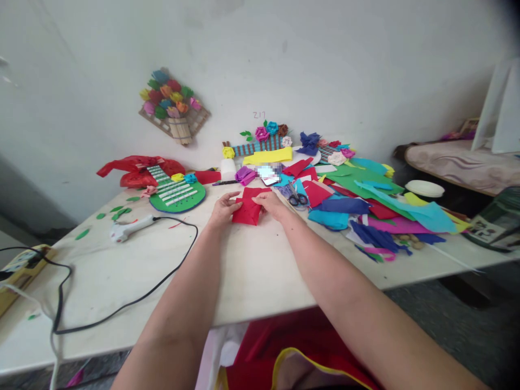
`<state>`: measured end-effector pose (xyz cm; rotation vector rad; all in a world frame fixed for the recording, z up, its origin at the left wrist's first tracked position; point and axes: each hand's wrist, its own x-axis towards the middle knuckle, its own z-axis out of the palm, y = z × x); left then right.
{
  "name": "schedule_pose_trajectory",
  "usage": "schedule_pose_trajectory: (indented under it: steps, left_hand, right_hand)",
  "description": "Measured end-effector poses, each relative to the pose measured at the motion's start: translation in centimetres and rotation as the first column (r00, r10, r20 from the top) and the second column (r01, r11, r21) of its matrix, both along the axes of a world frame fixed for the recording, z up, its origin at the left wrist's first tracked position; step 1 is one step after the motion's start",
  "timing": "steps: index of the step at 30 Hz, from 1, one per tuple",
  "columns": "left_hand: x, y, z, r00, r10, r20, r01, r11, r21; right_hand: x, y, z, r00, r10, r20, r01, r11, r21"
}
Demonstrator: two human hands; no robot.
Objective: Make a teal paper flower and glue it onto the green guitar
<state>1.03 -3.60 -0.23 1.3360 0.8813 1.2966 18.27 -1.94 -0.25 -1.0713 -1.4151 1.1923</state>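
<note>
A small folded piece of red paper [246,212] sits just above the white table in front of me. My left hand [226,209] grips its left edge, thumb on top. My right hand [270,203] pinches the upper right part with thumb and fingers. Some fingertips are hidden behind the paper. Right of my right hand lie black-handled scissors [298,200], beside scraps of coloured paper. Just beyond the hands are a phone [268,175] with a lit screen and a bunched purple paper piece [245,175].
A white glue gun [129,229] with a black cord lies on the left, near a green guitar-shaped craft [179,196]. A power strip [24,271] sits at the left edge. Coloured paper [374,187] is heaped on the right. Paper flowers [170,95] hang on the wall.
</note>
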Motion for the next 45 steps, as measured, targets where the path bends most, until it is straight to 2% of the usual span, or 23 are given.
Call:
schedule_pose_trajectory:
  steps: [10,20,27,34,45]
  left_hand:
    - [0.1,-0.1,0.1,1.0,-0.004,0.0,0.004,1.0,-0.001]
    - [-0.1,0.5,-0.5,1.0,-0.02,-0.003,0.02,0.999,-0.044]
    - [-0.1,0.5,-0.5,1.0,-0.028,-0.004,0.028,0.996,-0.082]
    - [0.1,-0.2,0.1,0.999,0.035,-0.015,-0.036,0.994,-0.108]
    - [0.2,-0.2,0.0,0.997,0.063,-0.042,-0.066,0.994,-0.091]
  right_hand:
    - [0.2,0.1,-0.1,0.996,0.018,-0.086,-0.023,0.997,-0.067]
    - [0.0,-0.4,0.3,0.999,0.0,-0.039,-0.001,1.0,-0.021]
    - [-0.1,0.1,-0.4,1.0,0.019,-0.001,-0.019,0.998,0.057]
    - [-0.3,0.3,-0.7,1.0,-0.001,-0.013,0.002,0.996,0.088]
    - [-0.4,0.8,-1.2,1.0,-0.002,-0.009,0.004,0.993,0.119]
